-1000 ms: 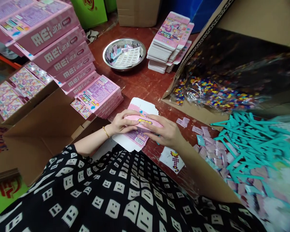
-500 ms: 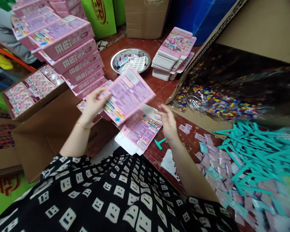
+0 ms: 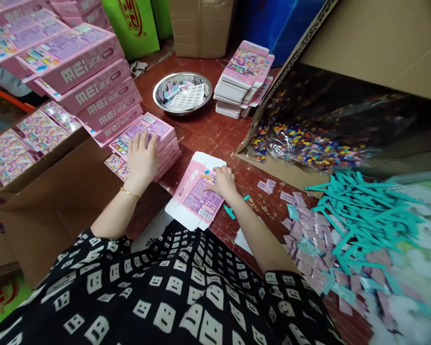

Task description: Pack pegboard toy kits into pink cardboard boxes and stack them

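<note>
My left hand (image 3: 142, 155) lies with spread fingers on the top pink box (image 3: 161, 128) of a low stack at the left centre. Close to my lap is a flattened pink carton (image 3: 197, 194) with white flaps. My right hand (image 3: 223, 183) rests on its upper right part, thumb apart from the fingers; it appears to press on the carton rather than grip it. Partly under my right wrist is a teal plastic tool (image 3: 230, 212).
Tall pink box stacks (image 3: 82, 72) stand left, above an open cardboard box (image 3: 39, 187). Further back are a metal bowl (image 3: 183, 109) and a stack of flat cartons (image 3: 233, 91). Teal tools (image 3: 359, 215), small packets (image 3: 309, 239) and a carton of colourful pieces (image 3: 309, 143) lie right.
The pink box in my left hand has been set on the low stack and let go. My right hand has moved left and down onto the flattened carton. The view has shifted slightly.
</note>
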`<act>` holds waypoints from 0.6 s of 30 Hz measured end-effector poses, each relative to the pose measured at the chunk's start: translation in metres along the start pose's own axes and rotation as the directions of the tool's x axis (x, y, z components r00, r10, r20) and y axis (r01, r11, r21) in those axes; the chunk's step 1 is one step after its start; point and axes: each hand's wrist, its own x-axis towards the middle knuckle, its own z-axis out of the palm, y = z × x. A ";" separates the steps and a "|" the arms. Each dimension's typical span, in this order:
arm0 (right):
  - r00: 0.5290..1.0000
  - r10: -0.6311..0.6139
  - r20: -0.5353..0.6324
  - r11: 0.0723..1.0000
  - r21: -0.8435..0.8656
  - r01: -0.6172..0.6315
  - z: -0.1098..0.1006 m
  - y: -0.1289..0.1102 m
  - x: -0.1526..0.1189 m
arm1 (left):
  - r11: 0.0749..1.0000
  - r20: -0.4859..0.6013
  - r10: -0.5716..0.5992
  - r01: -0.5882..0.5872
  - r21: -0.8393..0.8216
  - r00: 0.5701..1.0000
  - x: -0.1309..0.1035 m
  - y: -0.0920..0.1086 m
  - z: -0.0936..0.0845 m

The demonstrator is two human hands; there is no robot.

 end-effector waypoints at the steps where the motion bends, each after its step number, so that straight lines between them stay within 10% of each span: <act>1: 1.000 0.026 0.010 1.000 0.002 -0.026 -0.002 -0.001 0.006 | 0.997 -0.017 0.061 -0.062 -0.045 0.998 -0.007 0.005 0.011; 5: 1.000 -0.001 0.030 0.963 0.270 -0.007 -0.024 0.004 0.016 | 0.914 0.096 0.305 -0.262 -0.311 0.948 -0.048 0.032 0.058; 9: 0.925 -0.279 -0.258 0.684 0.622 0.381 -0.073 -0.003 -0.008 | 0.781 0.117 0.292 -0.166 -0.602 0.949 -0.065 0.057 0.057; 13: 0.749 -0.341 -0.567 0.668 0.414 0.618 -0.122 -0.025 -0.041 | 0.486 0.146 0.344 -0.043 -0.873 0.928 -0.053 0.071 0.027; 18: 0.517 -0.259 -0.815 0.858 0.052 0.512 -0.123 -0.019 -0.051 | 0.361 0.011 0.118 -0.032 -0.932 0.993 -0.040 0.068 0.037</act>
